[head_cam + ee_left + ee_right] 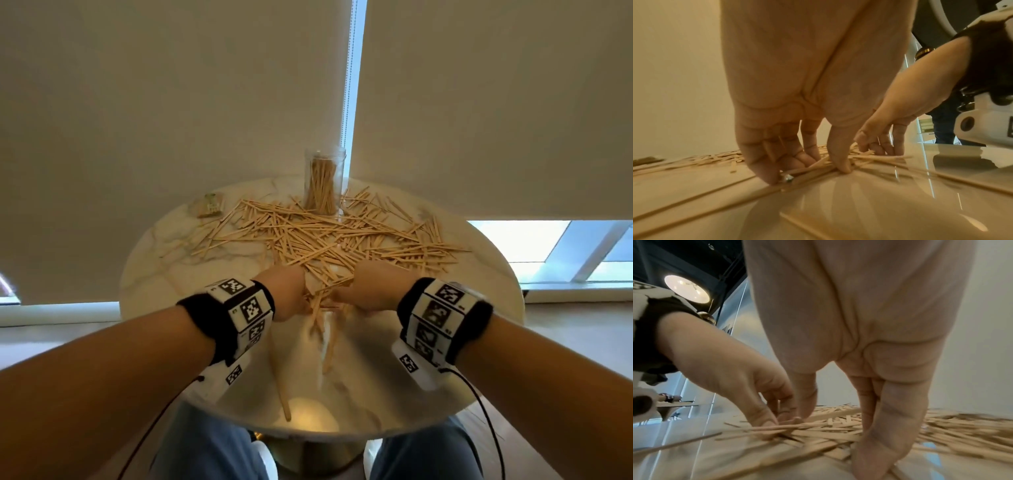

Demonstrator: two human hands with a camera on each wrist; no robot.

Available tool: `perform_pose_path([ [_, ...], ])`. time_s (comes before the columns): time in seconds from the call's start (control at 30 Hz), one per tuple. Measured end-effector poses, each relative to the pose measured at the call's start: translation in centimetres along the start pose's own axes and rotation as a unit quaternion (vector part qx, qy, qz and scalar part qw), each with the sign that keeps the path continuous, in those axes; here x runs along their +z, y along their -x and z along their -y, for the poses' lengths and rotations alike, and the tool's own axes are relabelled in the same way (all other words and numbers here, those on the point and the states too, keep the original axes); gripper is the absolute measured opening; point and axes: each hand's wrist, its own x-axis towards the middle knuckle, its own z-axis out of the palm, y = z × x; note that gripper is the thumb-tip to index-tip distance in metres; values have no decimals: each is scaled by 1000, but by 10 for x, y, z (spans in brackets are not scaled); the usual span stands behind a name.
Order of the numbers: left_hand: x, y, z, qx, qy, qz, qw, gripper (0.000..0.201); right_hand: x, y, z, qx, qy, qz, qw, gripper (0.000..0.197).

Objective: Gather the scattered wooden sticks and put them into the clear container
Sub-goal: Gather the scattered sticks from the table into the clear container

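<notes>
Wooden sticks [342,236] lie scattered in a wide pile across the round marble table [164,274]. The clear container [323,181] stands upright at the table's far edge with several sticks in it. Both hands work side by side at the pile's near edge. My left hand [291,301] curls thumb and fingers [766,170] down round a small bunch of sticks [818,168] on the tabletop. My right hand [346,298] is just to its right, fingers [879,426] pointing down into the sticks [828,426], thumb closing on them. The fingertips are hidden in the head view.
A small box [209,205] sits at the table's back left. A few loose sticks [281,377] lie towards the near edge, close to my knees. Roller blinds and a window hang right behind the container. Cables trail from both wrist cameras.
</notes>
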Motion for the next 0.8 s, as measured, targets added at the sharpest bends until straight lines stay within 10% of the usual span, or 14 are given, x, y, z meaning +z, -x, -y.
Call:
perform_pose_path([
  [0.37,-1,-14,8,71,49,-32,996,27,-3,-18,8,-51,77,-6,996,117],
  [0.6,3,-17,10,54,122,-34,990,49,-4,-32,14,-138,115,-28,983,26],
  [0.8,4,-18,-4,68,63,-24,995,46,-27,-38,-6,-138,105,1,985,55],
])
